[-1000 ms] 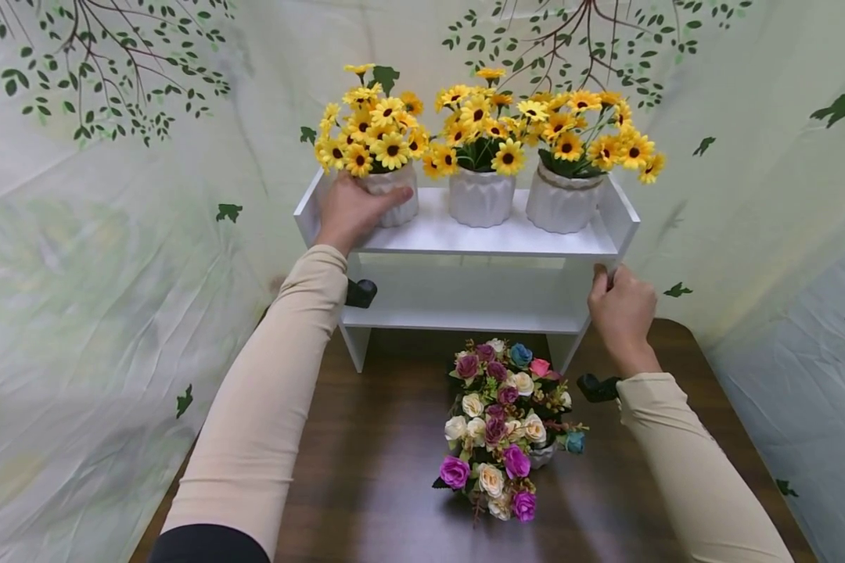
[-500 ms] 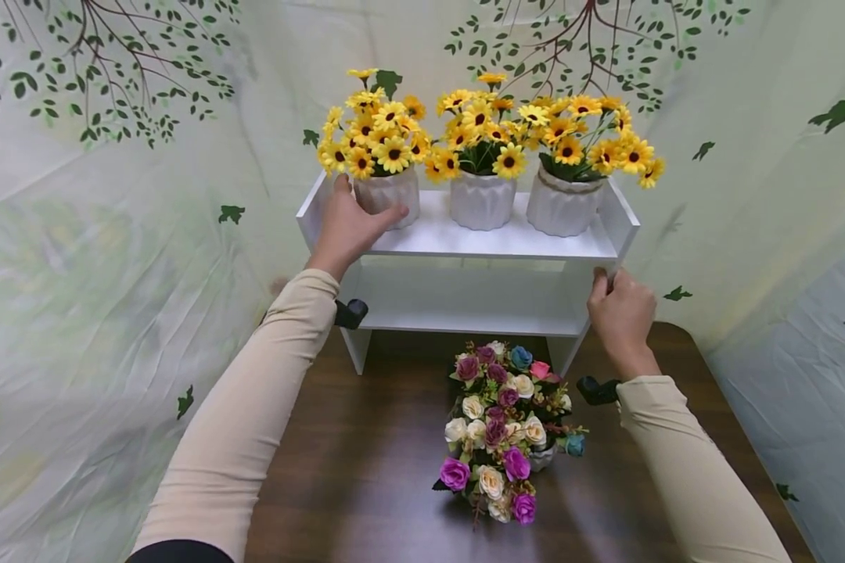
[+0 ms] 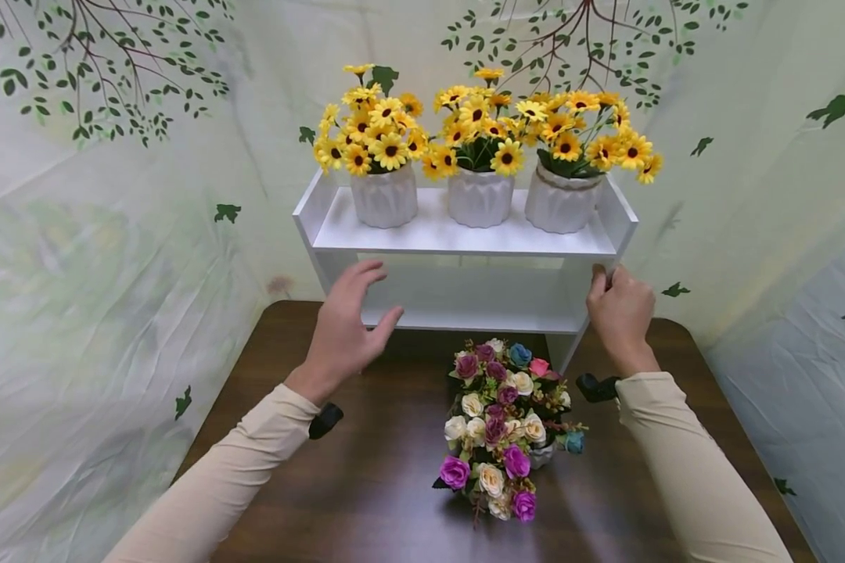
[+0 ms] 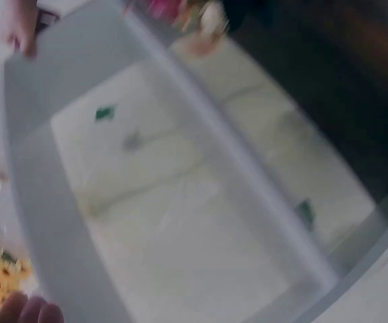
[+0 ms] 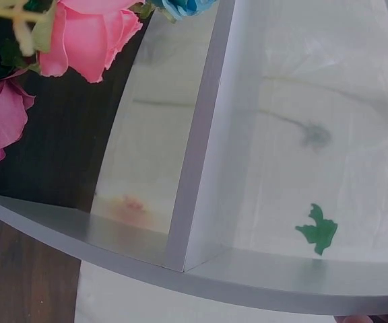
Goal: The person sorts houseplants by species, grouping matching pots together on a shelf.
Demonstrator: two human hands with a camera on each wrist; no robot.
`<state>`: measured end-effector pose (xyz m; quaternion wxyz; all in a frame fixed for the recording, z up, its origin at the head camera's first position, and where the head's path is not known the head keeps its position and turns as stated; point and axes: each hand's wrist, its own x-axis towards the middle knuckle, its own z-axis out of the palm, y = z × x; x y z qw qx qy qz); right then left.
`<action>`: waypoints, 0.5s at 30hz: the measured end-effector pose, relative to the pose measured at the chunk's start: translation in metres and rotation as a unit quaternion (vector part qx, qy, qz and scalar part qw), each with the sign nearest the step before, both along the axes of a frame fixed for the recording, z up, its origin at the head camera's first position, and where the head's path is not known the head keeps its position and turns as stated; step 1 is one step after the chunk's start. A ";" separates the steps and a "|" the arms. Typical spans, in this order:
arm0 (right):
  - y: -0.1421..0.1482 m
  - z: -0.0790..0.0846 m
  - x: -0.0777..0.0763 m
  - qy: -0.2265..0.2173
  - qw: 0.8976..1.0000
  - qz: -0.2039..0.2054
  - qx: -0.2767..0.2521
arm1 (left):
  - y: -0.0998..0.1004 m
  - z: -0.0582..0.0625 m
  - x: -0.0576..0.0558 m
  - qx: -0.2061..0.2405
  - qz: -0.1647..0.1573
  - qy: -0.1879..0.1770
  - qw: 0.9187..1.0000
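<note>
The white shelf [image 3: 479, 297] holds 3 white pots [image 3: 480, 202] of yellow flowers [image 3: 475, 115]; potted roses [image 3: 495, 430] occupy the brown surface [image 3: 366, 477]; leaf-printed fabric [image 3: 739, 234] hangs behind. Left hand [image 3: 345, 328] released; right hand [image 3: 621, 314] grips the shelf's side.

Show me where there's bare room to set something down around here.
The lower shelf looks bare, though the left hand hovers before its left end. The tabletop has a free patch between the left sleeve and the mixed roses. It's crowded on the top shelf, where three white pots of yellow flowers stand in a row.
</note>
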<state>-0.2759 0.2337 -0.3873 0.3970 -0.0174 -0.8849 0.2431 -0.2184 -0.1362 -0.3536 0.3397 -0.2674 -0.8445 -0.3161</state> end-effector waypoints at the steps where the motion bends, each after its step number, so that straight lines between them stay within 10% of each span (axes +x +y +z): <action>1: 0.000 0.000 0.000 0.001 1.000 0.000 0.000 | 0.001 -0.008 0.004 -0.007 -0.007 -0.008 1.000; 15: 0.001 0.001 0.000 -0.006 1.000 -0.002 0.002 | 0.019 -0.109 0.025 -0.066 -0.037 -0.143 0.987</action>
